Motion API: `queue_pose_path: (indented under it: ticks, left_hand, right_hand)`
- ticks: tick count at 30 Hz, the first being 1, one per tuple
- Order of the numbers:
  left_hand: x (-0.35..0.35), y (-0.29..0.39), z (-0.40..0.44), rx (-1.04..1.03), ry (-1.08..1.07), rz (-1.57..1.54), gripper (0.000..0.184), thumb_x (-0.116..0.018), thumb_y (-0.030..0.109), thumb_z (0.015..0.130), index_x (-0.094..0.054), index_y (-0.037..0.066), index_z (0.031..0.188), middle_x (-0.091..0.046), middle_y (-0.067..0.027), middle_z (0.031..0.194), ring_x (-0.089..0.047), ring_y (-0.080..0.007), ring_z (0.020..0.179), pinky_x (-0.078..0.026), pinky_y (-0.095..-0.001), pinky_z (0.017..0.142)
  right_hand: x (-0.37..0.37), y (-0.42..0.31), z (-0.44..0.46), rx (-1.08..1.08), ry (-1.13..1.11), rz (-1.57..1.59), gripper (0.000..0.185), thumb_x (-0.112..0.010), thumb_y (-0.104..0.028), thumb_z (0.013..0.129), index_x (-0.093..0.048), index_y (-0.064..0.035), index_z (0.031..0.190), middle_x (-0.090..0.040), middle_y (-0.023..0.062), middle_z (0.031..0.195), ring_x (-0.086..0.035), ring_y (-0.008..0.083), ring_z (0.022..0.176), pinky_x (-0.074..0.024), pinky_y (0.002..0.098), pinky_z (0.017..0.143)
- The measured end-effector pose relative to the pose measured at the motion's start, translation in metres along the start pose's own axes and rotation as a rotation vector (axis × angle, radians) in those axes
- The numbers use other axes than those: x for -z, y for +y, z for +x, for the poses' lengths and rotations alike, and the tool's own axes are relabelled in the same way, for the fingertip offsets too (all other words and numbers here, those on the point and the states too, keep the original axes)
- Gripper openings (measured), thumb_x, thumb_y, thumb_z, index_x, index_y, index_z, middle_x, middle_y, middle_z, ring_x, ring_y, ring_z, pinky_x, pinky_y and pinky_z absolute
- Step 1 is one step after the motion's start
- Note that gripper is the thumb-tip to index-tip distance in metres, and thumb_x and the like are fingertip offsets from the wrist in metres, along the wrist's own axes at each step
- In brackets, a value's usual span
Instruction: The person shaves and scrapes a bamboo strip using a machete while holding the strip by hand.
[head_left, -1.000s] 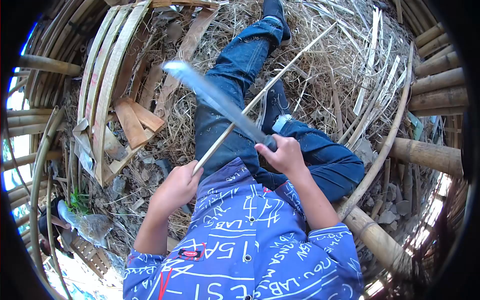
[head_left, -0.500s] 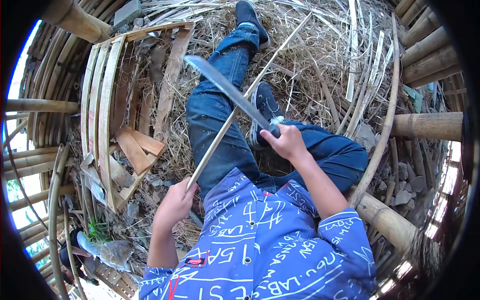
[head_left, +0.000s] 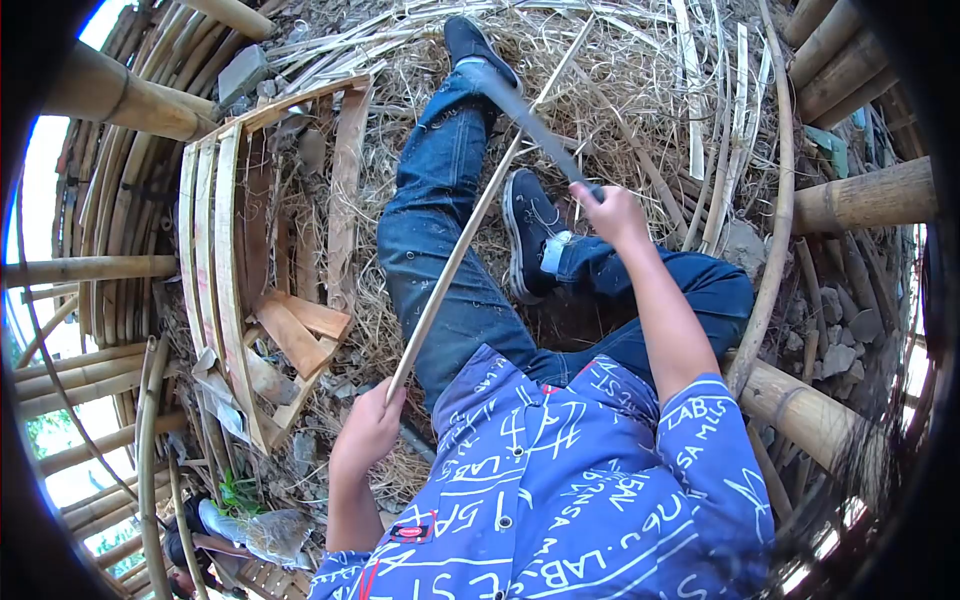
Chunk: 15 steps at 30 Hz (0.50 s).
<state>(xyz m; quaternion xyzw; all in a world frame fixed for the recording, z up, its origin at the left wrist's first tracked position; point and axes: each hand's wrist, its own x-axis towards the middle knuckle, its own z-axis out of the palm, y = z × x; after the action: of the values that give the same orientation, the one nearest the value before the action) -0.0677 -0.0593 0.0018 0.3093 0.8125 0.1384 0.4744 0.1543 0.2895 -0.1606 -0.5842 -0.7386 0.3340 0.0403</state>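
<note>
1. Stick (head_left: 455, 262) runs slantwise above your left leg (head_left: 432, 225), its near end gripped in your closed left hand (head_left: 368, 430). Whether it touches the leg, you cannot tell from this view. With the far end seemingly unheld, it could roll or wobble under the blade.

2. Your right hand (head_left: 612, 214) is closed round the handle of the knife (head_left: 555, 148), whose blade crosses the stick well beyond your left hand. If the edge bites too deep at a knot or with the grain, it could split the stick or leave it uneven.

3. The blade's blurred tip shows over your left ankle, near the shoe (head_left: 470, 42). A slip off the stick, from a shallow angle or too much force, could cut your jeans or leg.

4. A stroke carried too far down the stick could reach your left fingers.

5. Loose shavings (head_left: 610, 120) around your feet could snag the stick's far end and twist it.
</note>
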Motion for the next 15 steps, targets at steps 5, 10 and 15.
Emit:
queue_pose_path:
  ticks: [5, 10, 15]
  left_hand:
    - [-0.005, 0.006, 0.002, -0.050, -0.008, 0.020, 0.022, -0.047, 0.018, 0.098, -0.051, -0.003, 0.092, -0.047, -0.0141, 0.063, -0.041, -0.0189, 0.060, -0.039, -0.0368, 0.057]
    - [-0.007, -0.008, 0.010, -0.015, -0.057, -0.044, 0.024, -0.046, 0.019, 0.100, -0.050, 0.000, 0.087, -0.043, -0.0035, 0.061, -0.038, -0.0135, 0.055, -0.037, -0.0317, 0.052]
    - [0.004, -0.018, 0.024, 0.350, -0.376, -0.643, 0.025, -0.043, 0.025, 0.103, -0.050, 0.007, 0.087, -0.035, 0.0050, 0.057, -0.033, -0.0042, 0.045, -0.030, -0.0220, 0.041]
  right_hand:
    - [0.004, 0.010, 0.000, 0.048, 0.034, 0.053, 0.065, -0.055, -0.065, 0.084, -0.070, -0.0029, 0.070, -0.065, 0.0214, 0.066, -0.067, 0.0383, 0.072, -0.0508, 0.0459, 0.067]
    - [-0.016, -0.002, -0.025, 0.037, -0.043, 0.288, 0.062, -0.060, -0.063, 0.082, -0.069, -0.0024, 0.073, -0.065, 0.0213, 0.067, -0.067, 0.0367, 0.071, -0.0500, 0.0444, 0.066]
    - [-0.038, -0.019, -0.084, 0.182, -0.236, 0.256, 0.065, -0.061, -0.067, 0.079, -0.071, -0.0027, 0.078, -0.066, 0.0231, 0.071, -0.068, 0.0379, 0.078, -0.0526, 0.0455, 0.072]
